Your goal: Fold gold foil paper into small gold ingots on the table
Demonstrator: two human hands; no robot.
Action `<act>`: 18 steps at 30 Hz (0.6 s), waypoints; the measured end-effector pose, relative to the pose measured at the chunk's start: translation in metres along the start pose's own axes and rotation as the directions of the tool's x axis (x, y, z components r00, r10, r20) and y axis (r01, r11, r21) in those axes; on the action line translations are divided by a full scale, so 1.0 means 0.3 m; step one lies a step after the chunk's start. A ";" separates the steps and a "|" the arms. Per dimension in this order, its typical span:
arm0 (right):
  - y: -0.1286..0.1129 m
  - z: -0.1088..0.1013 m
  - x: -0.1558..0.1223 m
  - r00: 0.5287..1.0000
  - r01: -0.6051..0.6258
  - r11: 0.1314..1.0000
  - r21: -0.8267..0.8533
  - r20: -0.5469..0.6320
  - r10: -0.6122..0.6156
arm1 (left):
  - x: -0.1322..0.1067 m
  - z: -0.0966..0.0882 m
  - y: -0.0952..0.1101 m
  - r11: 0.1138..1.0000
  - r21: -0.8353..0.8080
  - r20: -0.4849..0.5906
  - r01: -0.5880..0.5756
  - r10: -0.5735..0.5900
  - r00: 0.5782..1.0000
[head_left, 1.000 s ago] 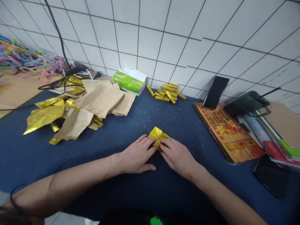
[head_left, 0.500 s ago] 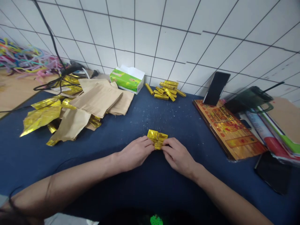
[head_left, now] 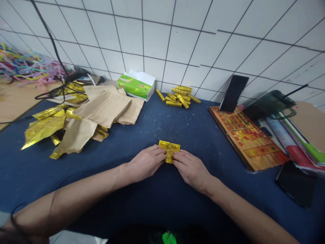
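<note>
A small folded piece of gold foil paper (head_left: 169, 148) lies on the dark blue table cover (head_left: 177, 125) in front of me. My left hand (head_left: 146, 162) pinches its left side with curled fingers. My right hand (head_left: 191, 167) presses and grips its right side, fingertips on the fold. Both hands rest on the cloth and meet at the paper's near edge.
Folded gold pieces (head_left: 179, 96) are piled by the tiled wall. Brown and gold sheets (head_left: 83, 113) are heaped at the left, beside a green tissue box (head_left: 135, 86). A stack of printed gold paper (head_left: 247, 139), a propped phone (head_left: 233, 93), folders and another phone (head_left: 296, 183) lie right.
The gold paper has been folded smaller and turned square to me. Both hands have closed in on it and shifted slightly nearer.
</note>
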State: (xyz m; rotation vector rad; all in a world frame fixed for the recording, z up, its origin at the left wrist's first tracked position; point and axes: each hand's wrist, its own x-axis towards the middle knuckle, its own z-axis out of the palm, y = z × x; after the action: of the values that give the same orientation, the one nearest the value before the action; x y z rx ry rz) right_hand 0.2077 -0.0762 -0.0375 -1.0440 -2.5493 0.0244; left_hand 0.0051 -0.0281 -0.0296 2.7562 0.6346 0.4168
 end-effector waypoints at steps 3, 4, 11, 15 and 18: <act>0.001 0.005 -0.005 1.000 0.007 1.000 0.026 -0.008 -0.007 | -0.002 0.005 -0.003 1.000 0.026 0.012 -0.015 0.014 1.000; 0.001 0.005 -0.006 1.000 0.004 0.999 0.037 -0.017 -0.003 | -0.002 0.006 -0.005 0.999 0.039 0.015 -0.023 0.022 1.000; -0.006 0.008 -0.002 0.985 -0.143 0.977 0.161 -0.074 0.156 | 0.001 0.001 -0.010 0.996 0.082 0.030 -0.035 0.033 0.999; -0.013 0.015 0.003 0.960 -0.236 0.948 0.216 -0.098 0.261 | 0.001 -0.001 -0.004 0.998 0.063 0.008 -0.008 0.008 1.000; -0.017 0.017 0.005 0.944 -0.275 0.925 0.261 -0.107 0.311 | 0.001 0.000 -0.002 0.999 0.027 0.019 0.023 -0.024 1.000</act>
State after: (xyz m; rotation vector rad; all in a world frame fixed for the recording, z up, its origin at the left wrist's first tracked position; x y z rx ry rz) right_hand 0.2016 -0.0783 -0.0410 -1.2671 -2.1714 0.3209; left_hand 0.0051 -0.0274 -0.0298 2.7714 0.6715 0.3782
